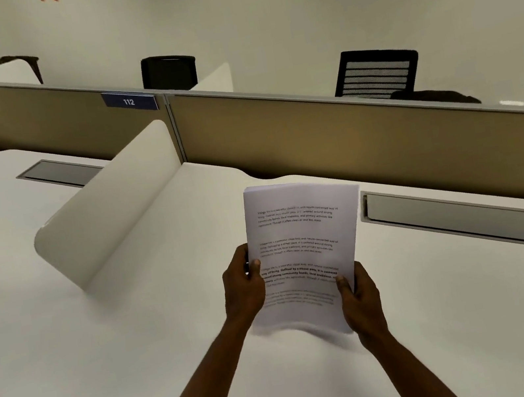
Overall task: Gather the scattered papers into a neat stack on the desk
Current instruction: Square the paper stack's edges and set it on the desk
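We hold the papers as one gathered stack, upright and tilted a little to the right, above the middle of the bench. The top sheet faces us and carries several blocks of printed text, one of them bold. The stack's lower edge is blurred, and we cannot tell whether it touches the bench or hangs just over it.

Our left hand clamps the stack's left edge about halfway down, thumb on the front sheet, fingers behind. Our right hand clamps the lower right corner in the same way, thumb on the printed face. The hands are apart, one on each side of the stack, and both forearms come up from the bottom of the view.

The bench is white. To the left of the papers a white divider with rounded corners stands across it. To the right, near the stack, a grey cable hatch is set into the surface; a second hatch lies beyond the divider. A tan partition runs along the far edge of the bench, with a blue tag reading 112 on it. Behind the partition stand black chairs, and the wall above them bears large dark lettering.
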`<state>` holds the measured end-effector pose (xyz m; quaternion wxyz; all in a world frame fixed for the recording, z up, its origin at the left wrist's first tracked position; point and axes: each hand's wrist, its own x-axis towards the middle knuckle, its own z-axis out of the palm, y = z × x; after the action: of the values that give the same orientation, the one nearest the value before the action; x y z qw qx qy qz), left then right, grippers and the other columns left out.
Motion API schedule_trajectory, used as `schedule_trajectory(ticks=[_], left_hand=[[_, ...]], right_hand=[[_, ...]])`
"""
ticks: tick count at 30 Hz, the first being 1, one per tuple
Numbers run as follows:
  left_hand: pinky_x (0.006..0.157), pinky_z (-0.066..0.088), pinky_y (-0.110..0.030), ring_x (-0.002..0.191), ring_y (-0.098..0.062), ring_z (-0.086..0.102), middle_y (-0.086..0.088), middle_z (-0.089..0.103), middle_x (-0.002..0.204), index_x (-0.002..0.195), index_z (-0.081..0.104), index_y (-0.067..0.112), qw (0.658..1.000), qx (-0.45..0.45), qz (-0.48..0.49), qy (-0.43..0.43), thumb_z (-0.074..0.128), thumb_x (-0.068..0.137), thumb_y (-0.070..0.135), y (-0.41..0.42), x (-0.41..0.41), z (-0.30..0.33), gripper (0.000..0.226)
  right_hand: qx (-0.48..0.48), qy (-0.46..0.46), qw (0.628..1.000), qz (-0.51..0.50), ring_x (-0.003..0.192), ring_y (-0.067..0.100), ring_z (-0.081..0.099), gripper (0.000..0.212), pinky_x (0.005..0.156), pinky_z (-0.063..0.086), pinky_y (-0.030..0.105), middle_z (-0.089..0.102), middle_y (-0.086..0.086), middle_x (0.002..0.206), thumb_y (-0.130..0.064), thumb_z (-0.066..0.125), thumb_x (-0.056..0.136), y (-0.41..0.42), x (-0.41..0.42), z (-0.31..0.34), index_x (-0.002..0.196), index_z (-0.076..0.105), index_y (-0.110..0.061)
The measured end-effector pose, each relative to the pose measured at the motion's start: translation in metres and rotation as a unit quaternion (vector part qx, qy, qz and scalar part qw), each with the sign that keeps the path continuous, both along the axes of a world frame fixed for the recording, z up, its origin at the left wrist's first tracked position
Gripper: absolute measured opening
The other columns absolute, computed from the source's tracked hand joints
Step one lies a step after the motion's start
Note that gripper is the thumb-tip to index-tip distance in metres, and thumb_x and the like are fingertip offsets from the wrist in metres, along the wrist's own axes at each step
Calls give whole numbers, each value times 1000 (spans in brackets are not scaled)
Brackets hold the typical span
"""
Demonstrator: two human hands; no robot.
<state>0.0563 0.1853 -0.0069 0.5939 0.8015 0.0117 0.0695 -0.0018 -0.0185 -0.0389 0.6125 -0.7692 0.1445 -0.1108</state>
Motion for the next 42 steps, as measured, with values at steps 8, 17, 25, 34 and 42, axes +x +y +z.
schedule_trajectory(ticks=[8,17,25,34,42], left_hand=[[77,58,-35,88,-13,67,0,67,108,121,59,25,991,-64,79,83,48,100,8,54,67,10,30],[81,60,-42,100,-30,69,-13,66,124,134,53,14,957,-171,67,224,61,94,10,121,124,-23,41],[107,46,-48,129,-34,53,-14,48,149,150,38,11,943,-124,65,302,54,98,47,174,213,-37,66],[105,47,-52,123,-35,57,-14,54,142,143,48,13,949,-87,50,298,44,96,61,202,331,-43,68],[108,44,-49,125,-34,54,-16,54,142,140,51,6,954,-44,61,290,47,98,54,213,404,-53,64]], right_hand=[[-12,44,998,36,101,22,66,33,87,57,43,66,0,117,-17,49,99,49,83,25,128,46,-31],[33,150,987,43,115,28,59,47,103,49,50,59,6,129,-6,47,93,128,147,6,138,46,-22],[120,222,967,18,107,27,60,49,98,52,43,61,7,121,1,43,91,191,210,-9,136,47,-17],[137,261,956,-8,106,26,59,43,94,50,37,60,11,128,-11,57,94,225,308,-11,136,47,-12],[131,287,947,-54,102,36,65,34,89,55,44,66,19,114,-20,66,89,237,382,-16,113,62,3]])
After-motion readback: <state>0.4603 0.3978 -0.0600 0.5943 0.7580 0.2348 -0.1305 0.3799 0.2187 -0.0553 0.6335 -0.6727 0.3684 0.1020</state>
